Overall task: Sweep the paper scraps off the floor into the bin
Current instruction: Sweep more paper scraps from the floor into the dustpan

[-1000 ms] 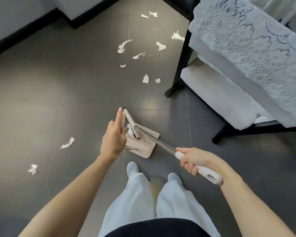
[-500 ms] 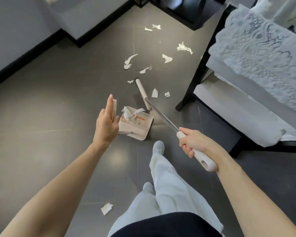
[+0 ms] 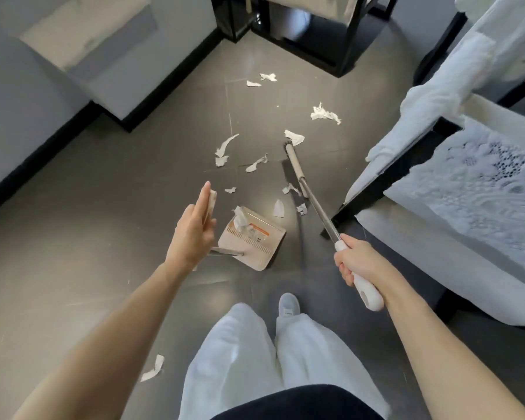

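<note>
Grey tiled floor (image 3: 103,213) seen from above. Near left, a single scrap (image 3: 155,367) lies beside the person's white trouser leg (image 3: 234,359). The left hand (image 3: 191,231) has straight fingers laid along the beige top of the dustpan handle (image 3: 212,200); whether the thumb closes on it cannot be told. To its right the dustpan (image 3: 255,242) rests on the floor, with crumpled paper (image 3: 240,219) in its far left corner. Beyond it, loose paper scraps (image 3: 225,150) are scattered over the floor. The broom head (image 3: 292,162) lies among them, its far end touching one piece (image 3: 294,137). The right hand (image 3: 358,263) is wrapped round the broom's white grip (image 3: 372,298). Right: a lace-covered seat (image 3: 482,189).
</note>
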Demonstrator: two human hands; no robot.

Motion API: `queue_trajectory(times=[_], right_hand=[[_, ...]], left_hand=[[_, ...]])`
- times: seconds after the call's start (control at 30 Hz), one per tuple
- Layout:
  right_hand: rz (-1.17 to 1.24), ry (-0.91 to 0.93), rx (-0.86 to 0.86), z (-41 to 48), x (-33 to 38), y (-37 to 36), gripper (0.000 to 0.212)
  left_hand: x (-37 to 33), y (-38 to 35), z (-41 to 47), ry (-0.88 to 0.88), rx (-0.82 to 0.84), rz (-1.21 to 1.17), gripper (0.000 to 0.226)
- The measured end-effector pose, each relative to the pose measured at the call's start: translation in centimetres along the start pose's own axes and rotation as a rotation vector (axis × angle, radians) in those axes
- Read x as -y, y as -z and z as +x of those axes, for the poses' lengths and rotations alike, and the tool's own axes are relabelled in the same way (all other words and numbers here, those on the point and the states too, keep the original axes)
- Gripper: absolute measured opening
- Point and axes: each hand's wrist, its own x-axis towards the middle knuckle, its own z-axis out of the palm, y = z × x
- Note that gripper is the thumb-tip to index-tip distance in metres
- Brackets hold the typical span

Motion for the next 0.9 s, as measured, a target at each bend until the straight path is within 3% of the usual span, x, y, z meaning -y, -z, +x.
queue_trajectory(times=[0.27,0.47,0.6,0.7,0.9], right_hand=[[-0.122,-0.116,-0.042,3.0,3.4,-5.2,0.065],[0.008,-0.193,0.076,1.9,6.2,-12.3,0.07],[0.238,-0.253,0.142,-0.3,7.3,-13.1,0.072],[0.378,-0.236,0.141,-2.5,8.1,-12.3,0.07],[0.427,-0.175,0.081,-3.8,8.1,-12.5,0.072]], left_hand=[[2.6,0.3,9.7,-0.171,0.197,0.073,0.077],[2.6,1.1,12.8,-0.188,0.229,0.04,0.069],[2.9,1.8,13.6,-0.214,0.247,0.005,0.073],[3.7,2.3,13.4,-0.225,0.266,0.002,0.071],[4.9,4.3,12.1,-0.213,0.242,-0.01,0.07]])
